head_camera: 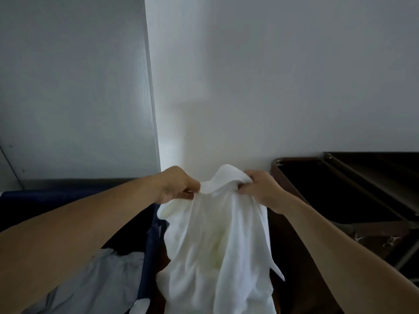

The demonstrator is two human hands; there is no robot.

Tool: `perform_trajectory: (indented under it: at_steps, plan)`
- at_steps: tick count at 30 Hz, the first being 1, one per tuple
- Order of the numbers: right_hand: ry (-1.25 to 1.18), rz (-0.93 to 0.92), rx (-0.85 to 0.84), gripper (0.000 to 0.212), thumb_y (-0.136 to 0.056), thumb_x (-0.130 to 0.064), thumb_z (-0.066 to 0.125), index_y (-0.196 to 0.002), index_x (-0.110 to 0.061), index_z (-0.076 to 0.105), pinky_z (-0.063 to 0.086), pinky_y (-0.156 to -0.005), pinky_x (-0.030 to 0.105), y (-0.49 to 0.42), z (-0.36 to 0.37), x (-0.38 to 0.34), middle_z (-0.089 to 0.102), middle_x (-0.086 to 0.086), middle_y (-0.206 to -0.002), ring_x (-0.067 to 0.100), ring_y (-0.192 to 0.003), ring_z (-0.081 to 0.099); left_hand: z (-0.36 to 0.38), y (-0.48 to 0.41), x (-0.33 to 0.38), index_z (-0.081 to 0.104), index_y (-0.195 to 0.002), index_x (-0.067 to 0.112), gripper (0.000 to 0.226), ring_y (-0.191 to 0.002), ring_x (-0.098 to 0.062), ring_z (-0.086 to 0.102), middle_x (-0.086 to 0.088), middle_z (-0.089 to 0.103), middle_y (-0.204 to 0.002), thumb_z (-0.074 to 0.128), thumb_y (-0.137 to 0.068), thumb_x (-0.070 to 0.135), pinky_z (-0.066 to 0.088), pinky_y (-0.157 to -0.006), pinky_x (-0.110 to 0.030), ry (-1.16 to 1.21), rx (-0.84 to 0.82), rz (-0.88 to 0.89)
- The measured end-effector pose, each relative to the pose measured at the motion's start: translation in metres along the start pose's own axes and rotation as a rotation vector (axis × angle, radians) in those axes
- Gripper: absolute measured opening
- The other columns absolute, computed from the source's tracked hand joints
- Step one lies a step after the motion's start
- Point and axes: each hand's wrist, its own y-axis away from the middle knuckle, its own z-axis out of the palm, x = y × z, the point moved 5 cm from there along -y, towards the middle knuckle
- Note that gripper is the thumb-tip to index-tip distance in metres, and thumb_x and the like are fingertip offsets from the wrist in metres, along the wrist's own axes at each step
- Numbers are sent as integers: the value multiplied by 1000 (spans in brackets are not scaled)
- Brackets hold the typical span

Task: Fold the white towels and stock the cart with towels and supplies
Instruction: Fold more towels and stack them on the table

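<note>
A white towel (215,245) hangs crumpled in front of me, held up by its top edge. My left hand (176,185) pinches the top edge on the left side. On the right side my right hand (260,189) grips the same edge with curled fingers. Between the two hands the cloth bunches up into a hump. The lower part of the towel drops out of the bottom of the view.
A dark brown cart (340,191) with a raised rim and metal rail stands at the right against the white wall (272,87). A dark blue bag (149,245) with pale grey cloth (102,279) in it sits at the lower left.
</note>
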Motion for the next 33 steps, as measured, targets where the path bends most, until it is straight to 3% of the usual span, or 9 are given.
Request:
perform_trajectory:
  at_steps: [5, 9, 13, 16, 18, 21, 26, 30, 33]
  plan:
    - [-80, -27, 31, 9, -86, -13, 70, -86, -21, 70, 48, -71, 29, -6, 1, -11, 68, 2, -87, 15, -79, 61, 17, 1, -11, 63, -99, -6, 22, -90, -25, 68, -18, 66, -105, 66, -80, -17, 60, -76, -24, -17, -55, 13]
    - [-26, 75, -14, 18, -92, -18, 63, -98, -2, 70, 47, -69, 30, -6, 6, 1, 69, 12, -94, 19, -80, 61, 16, -13, -20, 56, -118, -8, 40, -94, -30, 65, -24, 61, -117, 67, -80, -15, 59, -85, -34, 107, 64, 46]
    - [128, 106, 100, 23, -97, -18, 48, -81, -7, 61, 42, -69, 35, -3, 6, 7, 61, 7, -83, 28, -83, 57, 16, -15, -8, 64, -84, -2, 16, -81, -27, 64, -16, 64, -92, 66, -80, -17, 60, -80, -35, 261, 226, 131]
    - [120, 52, 293, 13, -96, -18, 46, -95, -14, 58, 41, -71, 33, 3, 3, 3, 59, 1, -90, 23, -86, 54, 15, -15, 19, 65, -73, -2, 15, -73, -27, 63, -15, 63, -78, 65, -78, -17, 59, -78, -36, 377, 292, 185]
    - [21, 3, 261, 10, -95, -21, 52, -104, -18, 56, 41, -69, 30, 6, 12, 0, 58, -4, -90, 18, -83, 55, 20, -10, 41, 63, -69, -2, 17, -69, -25, 63, -13, 62, -71, 64, -79, -15, 59, -84, -38, 427, 306, 219]
    - [32, -36, 142, 30, -90, -42, 61, -111, -23, 51, 42, -66, 27, 7, 33, -6, 56, -9, -90, 14, -82, 56, 34, -1, 67, 62, -65, 0, 18, -66, -25, 63, -10, 61, -65, 62, -78, -14, 59, -88, -40, 479, 331, 246]
    - [183, 43, 313, 88, -71, -78, 56, -135, -22, 37, 51, -76, 31, 9, 41, -14, 59, -10, -107, 13, -95, 60, 66, 10, 83, 64, -60, 2, 21, -76, -30, 68, -9, 65, -61, 65, -76, -11, 59, -87, -38, 550, 306, 224]
    - [131, 36, 341, 38, -84, -42, 60, -111, -19, 46, 52, -68, 35, 3, 32, -15, 59, -6, -87, 19, -82, 60, 54, 15, 100, 60, -58, 3, 24, -68, -29, 61, -11, 59, -62, 64, -75, -13, 58, -80, -39, 593, 383, 278]
    - [175, 71, 256, 21, -82, -30, 59, -96, -16, 53, 54, -66, 37, 3, 28, 0, 62, -2, -81, 22, -75, 62, 31, 24, 119, 56, -69, -3, 16, -61, -27, 58, -15, 55, -68, 61, -77, -16, 57, -72, -37, 684, 431, 337]
